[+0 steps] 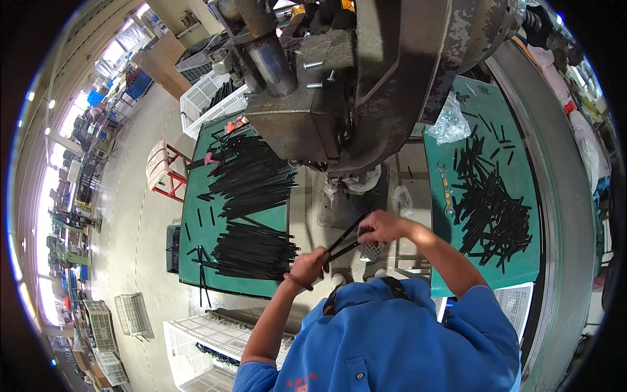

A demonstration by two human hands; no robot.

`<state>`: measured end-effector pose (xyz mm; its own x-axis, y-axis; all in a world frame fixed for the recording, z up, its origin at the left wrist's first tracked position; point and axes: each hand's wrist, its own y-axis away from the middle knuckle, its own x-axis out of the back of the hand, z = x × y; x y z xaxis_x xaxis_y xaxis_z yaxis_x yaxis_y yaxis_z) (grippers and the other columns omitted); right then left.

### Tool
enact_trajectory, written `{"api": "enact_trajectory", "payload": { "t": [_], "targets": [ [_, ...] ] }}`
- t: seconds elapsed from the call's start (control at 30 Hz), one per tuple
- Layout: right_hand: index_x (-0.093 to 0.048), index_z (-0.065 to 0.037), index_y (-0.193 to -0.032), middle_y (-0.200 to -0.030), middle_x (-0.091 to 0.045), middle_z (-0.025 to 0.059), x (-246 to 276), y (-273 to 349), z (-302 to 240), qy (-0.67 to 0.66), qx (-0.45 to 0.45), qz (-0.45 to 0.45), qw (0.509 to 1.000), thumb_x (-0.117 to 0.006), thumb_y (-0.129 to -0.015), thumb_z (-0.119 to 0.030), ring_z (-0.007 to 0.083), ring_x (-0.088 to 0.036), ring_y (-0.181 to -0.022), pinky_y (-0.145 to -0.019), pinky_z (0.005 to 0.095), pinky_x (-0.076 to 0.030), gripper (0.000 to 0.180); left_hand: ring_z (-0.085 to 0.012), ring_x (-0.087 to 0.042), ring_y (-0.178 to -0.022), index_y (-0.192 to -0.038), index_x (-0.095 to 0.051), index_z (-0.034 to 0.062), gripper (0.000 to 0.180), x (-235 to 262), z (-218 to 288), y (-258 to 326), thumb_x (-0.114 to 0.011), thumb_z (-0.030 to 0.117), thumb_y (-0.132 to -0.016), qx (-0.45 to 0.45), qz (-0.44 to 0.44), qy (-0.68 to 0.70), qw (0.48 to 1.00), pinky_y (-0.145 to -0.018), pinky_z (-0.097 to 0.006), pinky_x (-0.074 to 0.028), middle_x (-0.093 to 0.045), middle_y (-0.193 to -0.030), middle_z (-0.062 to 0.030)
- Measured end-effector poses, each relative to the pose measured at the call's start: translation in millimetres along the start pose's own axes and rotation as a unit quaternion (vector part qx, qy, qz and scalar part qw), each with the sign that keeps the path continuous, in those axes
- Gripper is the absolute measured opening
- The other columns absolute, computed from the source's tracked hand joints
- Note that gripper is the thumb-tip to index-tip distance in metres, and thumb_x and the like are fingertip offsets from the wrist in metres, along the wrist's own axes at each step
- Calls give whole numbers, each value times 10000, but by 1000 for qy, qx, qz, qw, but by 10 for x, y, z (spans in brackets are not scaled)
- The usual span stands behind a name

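Head view: a person's left hand point(310, 266) was closed around slim black strips point(346, 234), pinching them near one end so that two fanned apart in mid-air. Just ahead and to the right of that grip, the right hand point(382, 228) curled its fingers by the strips' far ends; whether it pinched them was too small to tell. The step in hand looked like handling these strips between both hands, and the next move seemed to call for a steady left pinch and careful right fingertips. Left of the grip, a green table point(199, 235) bore two heaps of long black strips point(255, 251). Ahead loomed a worn metal machine point(287, 130). Well to the right, a second green table point(444, 261) carried a wrench point(447, 189) and a loose pile of shorter black pieces point(499, 222). Behind the left hand stood white crates point(176, 349).
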<state>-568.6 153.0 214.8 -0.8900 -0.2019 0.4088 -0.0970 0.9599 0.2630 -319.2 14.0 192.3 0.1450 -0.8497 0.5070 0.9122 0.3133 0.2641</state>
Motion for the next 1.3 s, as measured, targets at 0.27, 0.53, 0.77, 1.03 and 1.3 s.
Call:
{"api": "enact_trajectory", "payload": {
  "t": [0.27,0.53,0.77,1.03,1.3],
  "targets": [
    [-548,-91,-1105,-959,-626,105,712,-1275,1246,400,-86,406,817,-550,-861,-302,266,-600,-846,-691,423,-488,322,-90,-504,-484,-903,-534,67,97,-134,188,46,-521,163,-900,82,81,451,885,-428,-226,-411,-571,-693,-27],
    [-568,-66,-1033,-1018,-584,148,591,-1565,1724,245,-4,509,825,-594,-781,-288,336,-561,-913,-735,471,-454,337,-103,-518,-480,-847,-535,79,169,-2,639,-389,-517,234,-911,44,123,502,855,-415,-218,-388,-609,-735,-55],
    [-583,-18,-837,-755,-604,164,660,-1124,1021,272,109,606,740,-613,-694,-87,365,-580,-777,-631,468,-460,161,-111,-530,-501,-837,-538,75,156,158,627,-787,-518,211,-912,43,114,502,856,-421,-228,-403,-628,-767,-79],
    [-589,-32,-938,-768,-600,179,171,-792,-241,147,203,531,810,-572,-787,-96,380,-570,-703,-585,419,-459,165,-119,-589,-533,-974,-531,48,154,196,472,-914,-490,186,-919,91,82,483,867,-420,-221,-442,-649,-816,-88],
    [-576,-95,-982,-922,-578,60,16,-1167,-177,529,44,539,655,-552,-831,-194,238,-581,-787,-629,375,-466,181,-172,-638,-617,-994,-523,61,163,71,273,-944,-508,205,-917,31,58,511,857,-462,-265,-486,-656,-870,-104]
  ]
}}
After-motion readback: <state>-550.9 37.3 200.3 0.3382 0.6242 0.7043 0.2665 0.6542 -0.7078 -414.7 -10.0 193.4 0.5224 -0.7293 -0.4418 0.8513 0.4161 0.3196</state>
